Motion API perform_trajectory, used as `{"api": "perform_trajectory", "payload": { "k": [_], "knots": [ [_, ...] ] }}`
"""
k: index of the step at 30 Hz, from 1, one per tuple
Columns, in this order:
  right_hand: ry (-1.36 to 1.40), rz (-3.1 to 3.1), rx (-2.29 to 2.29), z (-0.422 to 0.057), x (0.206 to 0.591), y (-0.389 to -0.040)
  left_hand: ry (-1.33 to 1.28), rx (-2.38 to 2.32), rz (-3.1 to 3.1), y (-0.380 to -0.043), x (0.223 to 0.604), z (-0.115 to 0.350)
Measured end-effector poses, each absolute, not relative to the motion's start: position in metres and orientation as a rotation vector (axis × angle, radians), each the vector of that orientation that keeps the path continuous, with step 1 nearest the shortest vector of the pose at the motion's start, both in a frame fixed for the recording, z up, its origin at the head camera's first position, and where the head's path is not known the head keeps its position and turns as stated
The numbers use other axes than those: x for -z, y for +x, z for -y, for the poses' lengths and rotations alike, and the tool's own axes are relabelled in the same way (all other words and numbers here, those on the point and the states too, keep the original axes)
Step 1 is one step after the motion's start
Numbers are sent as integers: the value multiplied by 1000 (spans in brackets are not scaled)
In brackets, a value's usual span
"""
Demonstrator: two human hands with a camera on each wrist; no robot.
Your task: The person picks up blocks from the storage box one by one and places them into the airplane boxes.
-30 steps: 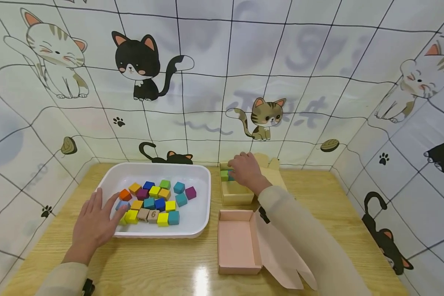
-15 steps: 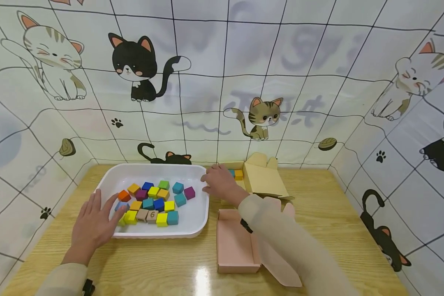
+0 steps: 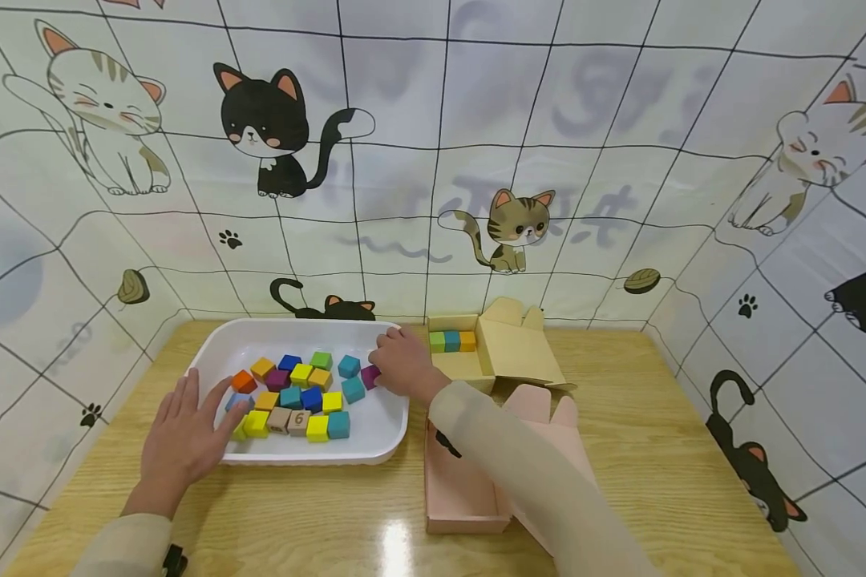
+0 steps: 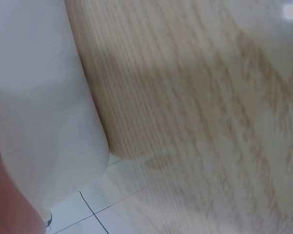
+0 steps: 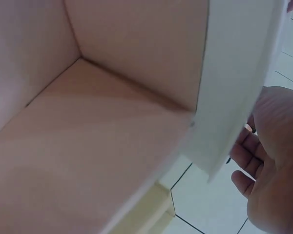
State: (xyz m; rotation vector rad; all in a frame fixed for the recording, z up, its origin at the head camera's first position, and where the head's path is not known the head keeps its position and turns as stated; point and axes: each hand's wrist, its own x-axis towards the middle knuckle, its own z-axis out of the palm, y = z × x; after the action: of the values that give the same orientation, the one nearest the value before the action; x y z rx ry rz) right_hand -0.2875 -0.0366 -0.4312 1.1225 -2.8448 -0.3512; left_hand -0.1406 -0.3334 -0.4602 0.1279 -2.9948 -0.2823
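A white tray (image 3: 375, 439) holds several coloured cubes, some yellow, teal, blue, orange and purple, plus wooden cubes, one marked 6 (image 3: 299, 423). My left hand (image 3: 184, 437) rests at the tray's left edge with fingers spread, its thumb near the cubes. Over the tray's right side is my right hand (image 3: 407, 367), fingers loosely bent beside a purple cube (image 3: 370, 377) that they partly cover. In the right wrist view, this hand (image 5: 278, 165) shows relaxed fingers, with no cube visible. The left wrist view catches part of my left hand (image 4: 10, 200) by the tray's wall (image 4: 44, 107).
At the back, a yellow cardboard box (image 3: 463, 367) stands with its lid folded right; green, teal and orange cubes line its far side. Nearer lies an open pink box (image 3: 469, 513), partly under my right sleeve (image 3: 527, 473). A cat-patterned cloth (image 3: 404, 184) surrounds the wooden table (image 3: 664, 465).
My right hand has moved left from the yellow box to the tray's right side, uncovering the three cubes in that box. My left hand has stayed in place.
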Motion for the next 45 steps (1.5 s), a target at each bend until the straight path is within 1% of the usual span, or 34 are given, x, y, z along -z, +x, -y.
{"api": "perform_trajectory", "payload": {
  "k": [5,26,34,45],
  "knots": [
    [1114,2851,426,44,437,-289,129,280,2992,-140,461,334],
    [1099,2864,438,49,448,-294,151,279,2990,-141,466,334],
    [1102,2828,443,46,435,-296,158,268,2992,-142,463,334],
    [1054,2801,280,26,401,-294,158,287,2992,-141,464,332]
  ]
}}
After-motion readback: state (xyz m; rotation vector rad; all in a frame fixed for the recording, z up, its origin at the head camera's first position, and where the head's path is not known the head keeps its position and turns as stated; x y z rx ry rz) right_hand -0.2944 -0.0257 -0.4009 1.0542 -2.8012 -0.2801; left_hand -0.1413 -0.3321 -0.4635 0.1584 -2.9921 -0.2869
